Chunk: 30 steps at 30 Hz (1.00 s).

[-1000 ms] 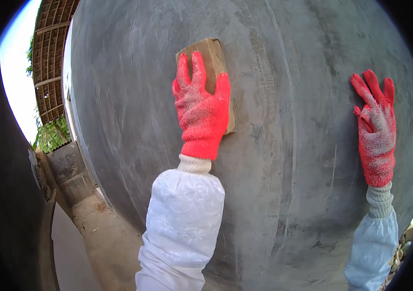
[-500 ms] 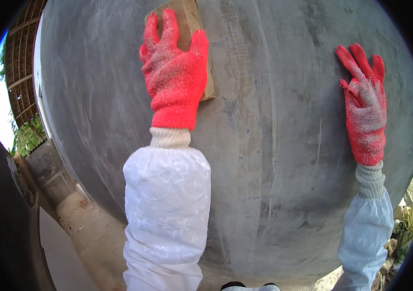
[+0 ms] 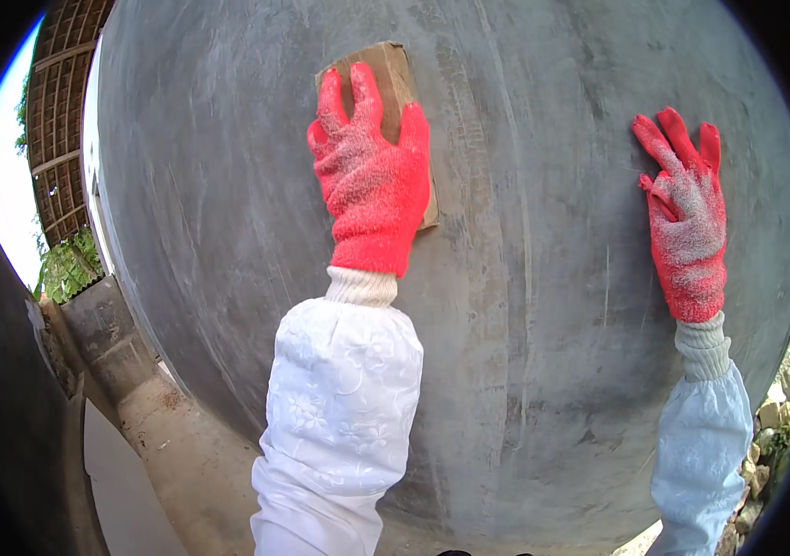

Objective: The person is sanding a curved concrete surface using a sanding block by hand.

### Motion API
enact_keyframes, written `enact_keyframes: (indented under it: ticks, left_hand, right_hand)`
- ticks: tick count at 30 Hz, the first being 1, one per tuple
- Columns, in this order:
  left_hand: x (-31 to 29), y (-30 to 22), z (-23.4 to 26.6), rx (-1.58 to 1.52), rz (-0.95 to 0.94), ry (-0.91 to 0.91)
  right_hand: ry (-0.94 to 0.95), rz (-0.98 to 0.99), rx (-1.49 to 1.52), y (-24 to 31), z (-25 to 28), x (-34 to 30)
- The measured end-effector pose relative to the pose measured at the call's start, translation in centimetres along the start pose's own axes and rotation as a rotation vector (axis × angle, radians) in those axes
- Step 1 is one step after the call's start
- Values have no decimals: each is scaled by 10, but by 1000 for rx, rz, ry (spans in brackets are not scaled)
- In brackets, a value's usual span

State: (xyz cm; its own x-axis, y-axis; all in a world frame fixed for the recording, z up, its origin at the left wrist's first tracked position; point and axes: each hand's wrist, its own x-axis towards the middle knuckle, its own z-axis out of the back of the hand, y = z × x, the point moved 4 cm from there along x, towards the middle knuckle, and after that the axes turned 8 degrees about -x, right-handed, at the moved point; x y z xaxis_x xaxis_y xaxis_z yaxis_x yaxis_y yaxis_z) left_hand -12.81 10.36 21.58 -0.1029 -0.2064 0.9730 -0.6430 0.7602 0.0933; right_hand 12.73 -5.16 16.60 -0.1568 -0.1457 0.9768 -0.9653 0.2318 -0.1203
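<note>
A grey cement-like wall (image 3: pixel 562 389) fills most of the view in front of me. My left hand (image 3: pixel 372 185), in a red-coated glove dusted with pale powder, is closed on a flat brown rectangular block (image 3: pixel 385 69) and presses it against the wall. The block's upper end and right edge show beyond my fingers; the glove hides the rest. To the right, my right hand (image 3: pixel 691 218), in a matching dusty glove, rests on the wall with its fingers spread and nothing in it. Both forearms wear white patterned sleeves.
Pale vertical streaks (image 3: pixel 511 139) run down the wall. At the left are a lattice-like roof underside (image 3: pixel 61 111), a low block wall (image 3: pixel 112 324) and a dusty floor strip (image 3: pixel 186 454). Stones (image 3: pixel 770 412) and plants lie at the lower right.
My left hand has moved down and a little to the right with the brown block. My right hand stays at about the same place on the wall; the view has shifted slightly.
</note>
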Motion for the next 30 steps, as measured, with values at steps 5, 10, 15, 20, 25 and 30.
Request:
enact_keyframes:
  ticks: [5, 10, 15, 20, 25, 30]
  left_hand:
    - [-58, -18, 5, -93, 139, 114]
    - [-218, -36, 66, -101, -27, 310]
    - [-62, -14, 12, -102, -25, 113]
    - [61, -8, 7, -46, 176, 68]
    - [-99, -25, 12, -83, 38, 165]
    - [-94, -17, 25, -138, -49, 170]
  right_hand:
    - [52, 43, -8, -11, 1, -2]
    - [-5, -66, 119, 1, 6, 3]
    - [14, 52, 45, -2, 5, 0]
    - [-7, 61, 102, 0, 4, 7]
    - [-21, -18, 65, -1, 4, 0]
    - [-5, -30, 70, 3, 10, 4]
